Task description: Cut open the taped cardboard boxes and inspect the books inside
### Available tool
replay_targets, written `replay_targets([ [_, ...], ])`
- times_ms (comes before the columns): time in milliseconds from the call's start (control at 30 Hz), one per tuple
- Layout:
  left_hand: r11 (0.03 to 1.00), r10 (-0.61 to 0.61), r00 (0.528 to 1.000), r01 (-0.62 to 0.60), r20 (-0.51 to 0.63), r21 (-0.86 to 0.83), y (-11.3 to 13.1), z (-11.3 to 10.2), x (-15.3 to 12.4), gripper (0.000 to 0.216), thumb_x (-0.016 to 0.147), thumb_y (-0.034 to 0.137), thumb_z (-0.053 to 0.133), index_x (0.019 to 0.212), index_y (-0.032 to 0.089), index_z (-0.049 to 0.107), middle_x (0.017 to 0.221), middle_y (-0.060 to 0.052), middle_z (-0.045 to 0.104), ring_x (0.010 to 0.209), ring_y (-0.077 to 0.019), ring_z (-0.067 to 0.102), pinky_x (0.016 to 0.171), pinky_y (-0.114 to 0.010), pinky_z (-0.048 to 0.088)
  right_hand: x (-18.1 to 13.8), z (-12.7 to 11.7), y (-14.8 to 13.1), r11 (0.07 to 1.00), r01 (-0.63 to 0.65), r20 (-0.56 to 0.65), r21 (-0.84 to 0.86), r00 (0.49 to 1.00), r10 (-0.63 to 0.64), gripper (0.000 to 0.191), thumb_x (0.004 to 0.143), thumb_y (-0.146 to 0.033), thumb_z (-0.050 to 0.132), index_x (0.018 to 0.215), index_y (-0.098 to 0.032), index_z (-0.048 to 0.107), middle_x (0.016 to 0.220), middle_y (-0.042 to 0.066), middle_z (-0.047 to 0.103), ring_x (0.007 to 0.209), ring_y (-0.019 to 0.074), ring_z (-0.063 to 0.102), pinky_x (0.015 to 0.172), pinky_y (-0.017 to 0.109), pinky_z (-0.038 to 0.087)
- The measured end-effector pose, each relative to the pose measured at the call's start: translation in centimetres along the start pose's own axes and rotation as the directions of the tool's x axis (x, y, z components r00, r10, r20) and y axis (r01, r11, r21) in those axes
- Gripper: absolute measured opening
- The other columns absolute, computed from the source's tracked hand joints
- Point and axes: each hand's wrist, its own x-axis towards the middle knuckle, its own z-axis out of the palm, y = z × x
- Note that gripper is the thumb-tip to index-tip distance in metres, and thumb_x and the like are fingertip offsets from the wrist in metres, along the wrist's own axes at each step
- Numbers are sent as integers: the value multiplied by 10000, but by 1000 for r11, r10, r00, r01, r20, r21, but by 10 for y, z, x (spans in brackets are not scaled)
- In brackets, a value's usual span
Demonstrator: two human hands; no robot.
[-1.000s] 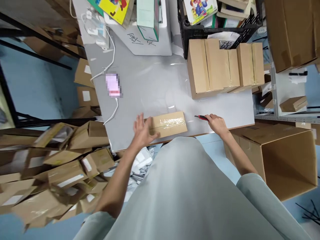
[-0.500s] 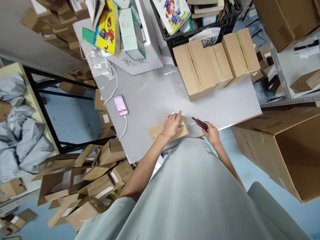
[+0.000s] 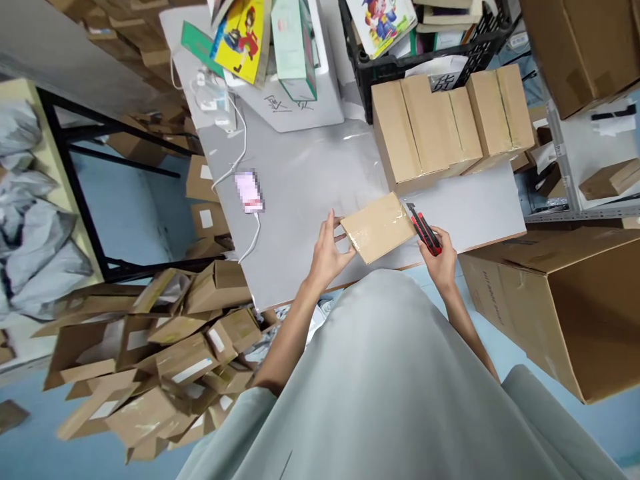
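Note:
A small taped cardboard box (image 3: 379, 227) is tilted up at the near edge of the grey table (image 3: 300, 180). My left hand (image 3: 327, 252) grips its left end, fingers curled round the corner. My right hand (image 3: 440, 257) is closed on a red and black utility knife (image 3: 424, 229), whose tip lies against the box's right side.
Several sealed cardboard boxes (image 3: 445, 127) stand in a row at the table's back right, before a black crate (image 3: 425, 47) of books. A phone (image 3: 249, 191) on a white cable lies left. A large open carton (image 3: 570, 300) stands on the floor right; a heap of small boxes (image 3: 165, 353) lies left.
The small box was lying flat near the table's edge under my left hand; now it is lifted and turned. My right hand has picked the knife up and brought it to the box's side.

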Motion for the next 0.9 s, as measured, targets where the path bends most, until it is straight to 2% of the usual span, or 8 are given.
replay_targets([
  [133,986,-129,991,124,-38,-111,-28,15,-26,959,935,313,751,1777,276,293,1566,-177,578,1445,-335,645,1041,-501,705,-9,11,-16,997,34,137,-74,990,-24,471,980,-447,711,1403,-246,663,1289,97,825,1091,261,798,1018,401,626],
  [233,948,-240,970,224,-46,-225,-34,11,-36,862,948,325,701,1741,270,367,1593,-185,605,1470,-338,650,1060,-503,685,-21,22,-30,985,60,236,-159,971,-21,453,1007,-411,682,1430,-252,654,1347,97,814,1164,268,793,1063,403,619],
  [300,915,-317,947,290,-55,-282,-32,5,-33,719,964,335,668,1659,268,496,1565,-171,660,1431,-321,688,1056,-486,676,-30,31,-41,973,86,297,-212,955,-20,441,1016,-378,669,1441,-257,655,1378,90,808,1209,270,788,1089,408,615],
  [400,881,-405,908,355,-110,-313,-30,-2,-17,433,995,407,666,1390,237,717,1433,-139,757,1274,-276,767,991,-412,672,-41,46,-53,950,145,365,-277,930,-35,444,1027,-342,654,1463,-260,661,1424,82,797,1244,267,784,1105,409,618],
  [467,874,-424,896,367,-129,-320,-32,-2,-4,355,973,450,721,1235,218,779,1345,-122,792,1136,-244,796,924,-359,666,-46,55,-60,928,189,391,-320,919,-52,452,1047,-336,634,1492,-257,657,1455,83,785,1268,260,779,1107,397,621],
  [567,861,-421,902,366,-91,-354,-38,1,8,299,908,419,809,1115,202,816,1222,-104,820,967,-212,794,881,-336,656,-52,65,-66,892,246,400,-378,913,-82,462,1070,-327,614,1524,-251,651,1482,86,771,1307,257,766,1117,385,617],
  [767,820,-392,920,334,-31,-464,-50,5,8,286,900,355,843,1123,175,834,1185,-115,832,1006,-237,809,983,-396,659,-60,74,-77,849,308,424,-430,899,-111,470,1098,-316,599,1556,-226,647,1509,94,748,1340,252,743,1128,367,607],
  [900,832,-367,930,317,-24,-455,-52,2,8,291,901,371,847,1123,182,844,1213,-119,834,979,-239,813,959,-408,668,-67,76,-85,803,312,432,-508,899,-77,488,1116,-305,569,1598,-257,624,1455,89,761,1297,265,749,1093,376,621],
])
